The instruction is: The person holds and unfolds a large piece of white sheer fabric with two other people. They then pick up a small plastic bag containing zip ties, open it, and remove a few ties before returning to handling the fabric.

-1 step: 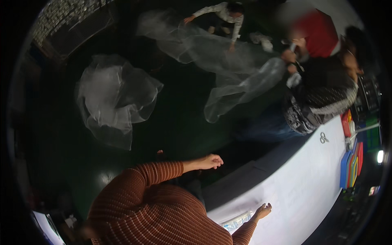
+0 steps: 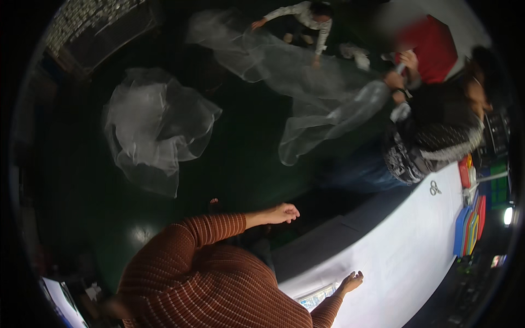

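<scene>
My left hand (image 2: 283, 213) hangs in the air beside the white table, its fingers loosely curled in and nothing visible in them. Over the tabletop, my right hand (image 2: 353, 281) is turned partly up with its fingers apart, and it holds nothing. A clear packet with blue and white markings (image 2: 318, 298) lies on the white table (image 2: 394, 257) beside my right forearm. Away to the left, a crumpled sheer whitish sheet (image 2: 147, 123) is spread on the dark green floor. A longer sheer sheet (image 2: 306, 71) stretches across the far floor.
A crouching person (image 2: 311, 19) touches the long sheet; a standing person (image 2: 432, 126) at right has hands by its near end. Beside them is a person in red (image 2: 432, 49). Scissors (image 2: 435, 188) and a stack of coloured trays (image 2: 465, 229) are at the table's far end.
The view has shifted slightly. At the right, a co-worker's hand by the end of the long sheet appears a little higher. My own hands look the same.
</scene>
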`<state>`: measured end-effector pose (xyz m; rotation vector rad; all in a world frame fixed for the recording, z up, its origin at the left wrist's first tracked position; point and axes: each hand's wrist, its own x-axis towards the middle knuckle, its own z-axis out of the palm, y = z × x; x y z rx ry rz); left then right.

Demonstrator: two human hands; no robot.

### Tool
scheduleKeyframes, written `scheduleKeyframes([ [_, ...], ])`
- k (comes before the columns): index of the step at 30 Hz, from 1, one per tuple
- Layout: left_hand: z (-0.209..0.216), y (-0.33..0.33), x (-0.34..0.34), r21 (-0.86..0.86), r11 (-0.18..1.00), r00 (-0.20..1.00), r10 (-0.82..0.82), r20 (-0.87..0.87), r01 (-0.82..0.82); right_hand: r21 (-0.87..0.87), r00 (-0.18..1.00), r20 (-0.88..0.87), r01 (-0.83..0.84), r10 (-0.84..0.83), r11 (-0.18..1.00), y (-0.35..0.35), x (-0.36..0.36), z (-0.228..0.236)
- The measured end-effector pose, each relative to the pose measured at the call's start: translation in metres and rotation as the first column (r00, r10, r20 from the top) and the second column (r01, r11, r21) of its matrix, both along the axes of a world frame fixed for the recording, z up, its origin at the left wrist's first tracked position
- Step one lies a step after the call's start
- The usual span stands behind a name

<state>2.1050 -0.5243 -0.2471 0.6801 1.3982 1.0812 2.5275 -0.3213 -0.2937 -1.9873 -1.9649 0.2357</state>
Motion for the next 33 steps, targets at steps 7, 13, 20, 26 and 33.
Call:
scheduleKeyframes([
  [7, 0.048, -0.096, -0.119, -0.165, 0.964, 0.967, 0.228, 0.115, -0.207, -0.026, 0.984, -0.042, -0.177, 0.176, 0.984, -0.032, -0.170, 0.060],
  [13, 0.067, -0.220, -0.208, -0.283, 0.840, 0.855, 0.508, 0.106, -0.463, 0.010, 0.922, -0.136, -0.364, 0.362, 0.931, -0.064, -0.312, 0.058],
  [20, 0.096, -0.306, -0.316, -0.183, 0.600, 0.612, 0.791, -0.013, -0.779, -0.623, 0.902, -0.279, -0.432, 0.330, 0.652, -0.111, -0.407, -0.035],
  [26, 0.092, -0.267, -0.362, -0.126, 0.556, 0.536, 0.829, 0.160, -0.822, -0.908, 0.956, -0.288, -0.292, 0.058, 0.299, -0.159, -0.495, -0.028],
  [33, 0.059, -0.103, -0.438, -0.044, 0.889, 0.861, 0.454, 0.230, -0.456, -0.932, 0.968, -0.251, -0.235, -0.025, 0.276, -0.066, -0.559, -0.086],
])
